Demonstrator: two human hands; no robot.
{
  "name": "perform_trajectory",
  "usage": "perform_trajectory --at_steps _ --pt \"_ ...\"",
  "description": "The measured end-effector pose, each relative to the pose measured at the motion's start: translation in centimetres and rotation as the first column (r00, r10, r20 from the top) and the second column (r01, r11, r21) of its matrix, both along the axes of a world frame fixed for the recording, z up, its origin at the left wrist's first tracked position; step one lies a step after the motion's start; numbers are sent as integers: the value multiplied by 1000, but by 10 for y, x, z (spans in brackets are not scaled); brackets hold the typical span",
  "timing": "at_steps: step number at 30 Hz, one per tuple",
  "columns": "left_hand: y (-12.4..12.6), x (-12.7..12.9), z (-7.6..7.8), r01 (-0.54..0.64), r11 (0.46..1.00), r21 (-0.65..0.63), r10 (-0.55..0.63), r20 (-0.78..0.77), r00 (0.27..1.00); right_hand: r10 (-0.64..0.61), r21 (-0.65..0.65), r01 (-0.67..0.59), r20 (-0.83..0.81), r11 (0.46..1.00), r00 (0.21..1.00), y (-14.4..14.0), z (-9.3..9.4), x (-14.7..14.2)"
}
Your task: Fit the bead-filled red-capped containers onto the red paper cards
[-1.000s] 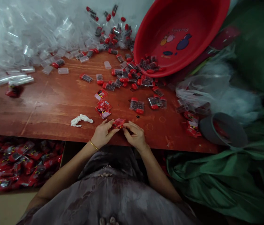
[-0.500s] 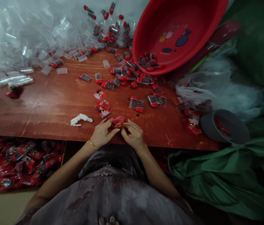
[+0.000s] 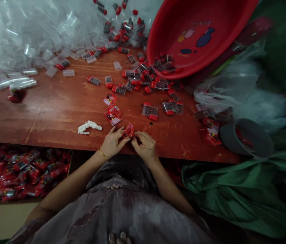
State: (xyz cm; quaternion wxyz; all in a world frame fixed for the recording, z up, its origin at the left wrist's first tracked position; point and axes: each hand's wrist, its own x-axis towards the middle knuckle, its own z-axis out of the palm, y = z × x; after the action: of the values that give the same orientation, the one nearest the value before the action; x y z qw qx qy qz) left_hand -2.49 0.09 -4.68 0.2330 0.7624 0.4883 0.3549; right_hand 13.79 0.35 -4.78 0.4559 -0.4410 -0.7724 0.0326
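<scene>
My left hand (image 3: 112,143) pinches a small red printed plastic sleeve (image 3: 128,130) between thumb and fingers, just above the table's front edge. The sleeve looks opened out, its mouth tilted upward. On its right side my right hand (image 3: 145,145) is closed, thumb and fingertips pinched at the sleeve's edge; part of the grip is hidden. Flat red printed sleeves (image 3: 112,114) lie just beyond my left hand. Clear containers with red caps and dark contents stand in pairs farther off, one pair (image 3: 150,111) in the middle and another pair (image 3: 172,107) to its right.
A tilted red basin (image 3: 155,44) spills several capped containers onto the wooden table (image 3: 64,112). Clear empty cases (image 3: 31,34) are heaped at the back left. A crumpled white glove-like piece (image 3: 89,126), a grey tub (image 3: 227,137) and a box of red packs (image 3: 23,173) are around me.
The red sleeve has turned more upright and its mouth has widened between my fingers. Both hands stay nearly in place. The view has shifted slightly.
</scene>
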Motion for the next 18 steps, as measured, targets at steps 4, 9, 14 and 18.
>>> perform_trajectory --at_steps 4,9,14,18 --pt "-2 -1 4 10 995 -98 -6 44 999 6 -5 -6 17 1000 1000 -2 -4 -1" --pt "-4 -1 7 29 989 -145 -14 107 994 -1 -7 2 71 1000 997 -8 -10 -4" --pt "-10 -4 2 24 991 -133 -5 138 990 32 -74 -31 10 997 999 -12 -8 -6" --pt "-12 -3 2 -5 998 -63 16 182 983 17 -52 -21 -79 998 997 -8 -1 -5"
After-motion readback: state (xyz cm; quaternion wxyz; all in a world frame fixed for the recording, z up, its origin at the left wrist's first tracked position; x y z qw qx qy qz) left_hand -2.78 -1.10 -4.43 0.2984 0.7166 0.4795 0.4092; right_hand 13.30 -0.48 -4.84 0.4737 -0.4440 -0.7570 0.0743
